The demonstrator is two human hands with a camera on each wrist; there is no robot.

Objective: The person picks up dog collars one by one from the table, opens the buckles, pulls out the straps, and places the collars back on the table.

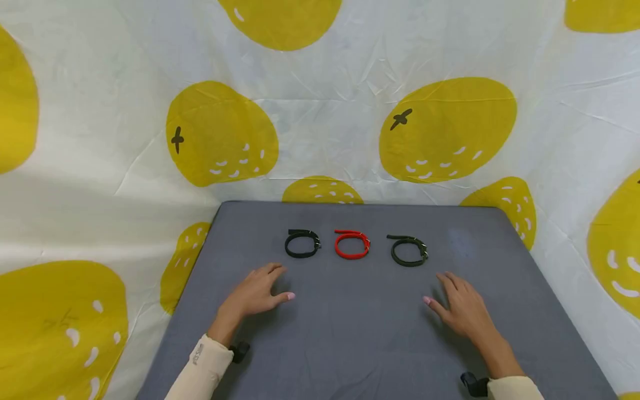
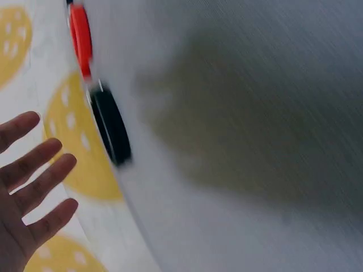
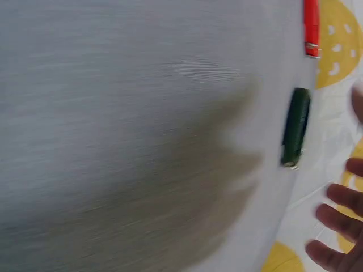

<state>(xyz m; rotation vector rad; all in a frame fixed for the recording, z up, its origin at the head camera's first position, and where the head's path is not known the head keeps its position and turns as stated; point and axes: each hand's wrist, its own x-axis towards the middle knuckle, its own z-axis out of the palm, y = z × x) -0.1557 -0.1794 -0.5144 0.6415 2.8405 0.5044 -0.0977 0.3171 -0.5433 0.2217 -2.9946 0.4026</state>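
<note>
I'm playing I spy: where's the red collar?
In the head view, the red collar lies far back on the gray table, between the black collar at left and the dark green collar at right.

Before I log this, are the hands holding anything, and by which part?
Nothing is held: left hand and right hand are both empty; the black strap, red strap and green strap lie on the table.

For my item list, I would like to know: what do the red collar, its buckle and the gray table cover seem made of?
Red collar: perhaps leather or synthetic, seemingly smooth; it holds a rounded loop. Buckle: probably metal, from its silvery glint. Gray table cover: likely woven fabric, matte, with faint creases.
</note>
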